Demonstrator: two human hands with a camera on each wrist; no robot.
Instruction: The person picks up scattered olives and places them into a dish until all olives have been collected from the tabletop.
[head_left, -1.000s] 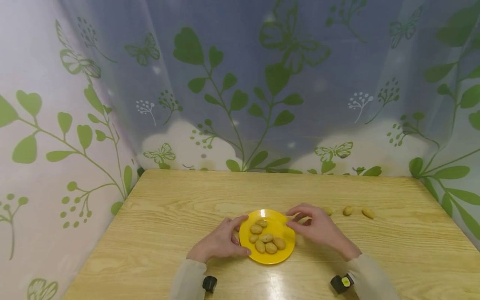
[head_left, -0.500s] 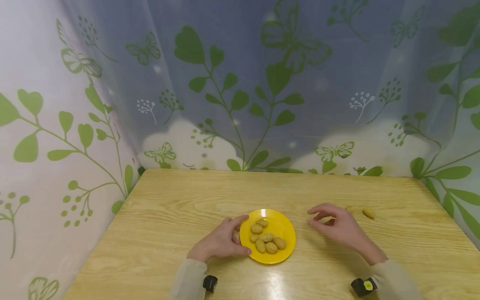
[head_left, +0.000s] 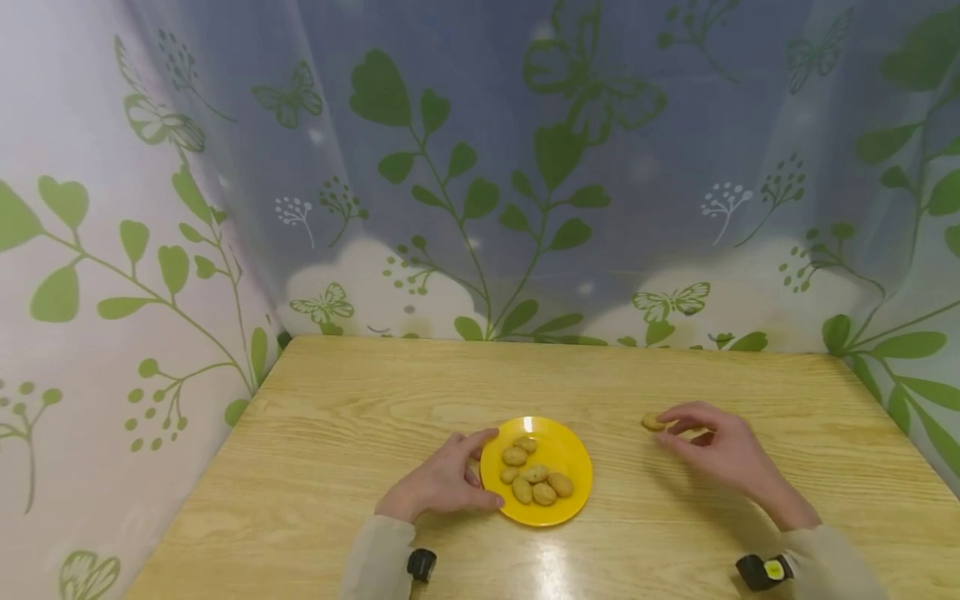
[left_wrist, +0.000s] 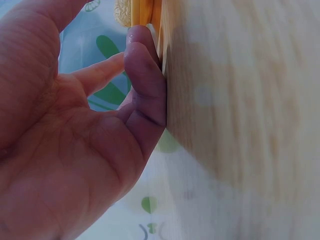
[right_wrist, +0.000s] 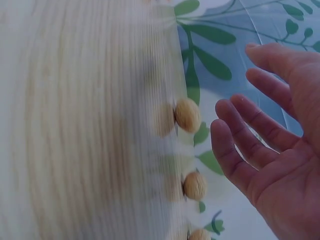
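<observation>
On the table sits a yellow plate [head_left: 573, 450] carrying several small tan oval nuts [head_left: 544, 493] that look like walnuts, with rough shells. My left hand [head_left: 442, 479] holds the plate's left rim, thumb at the front edge and fingers at the back. To the right, my right hand [head_left: 720, 446] hovers with loosely bent fingers and nothing in them. A loose nut [head_left: 652, 421] lies just beyond its fingertips in the head view. The right wrist view shows this hand's spread fingers beside a row of three nuts [right_wrist: 188, 115]; the hand hides the other two in the head view.
The wooden table [head_left: 360, 392] ends at a patterned curtain [head_left: 480, 167] along its back. Another leaf-printed curtain [head_left: 90, 250] hangs on the left. Each forearm has a small black wrist device [head_left: 422, 566].
My right hand has moved rightward from the plate's right edge, over the row of loose nuts, uncovering the leftmost one and covering the others. My left hand and the plate have stayed put.
</observation>
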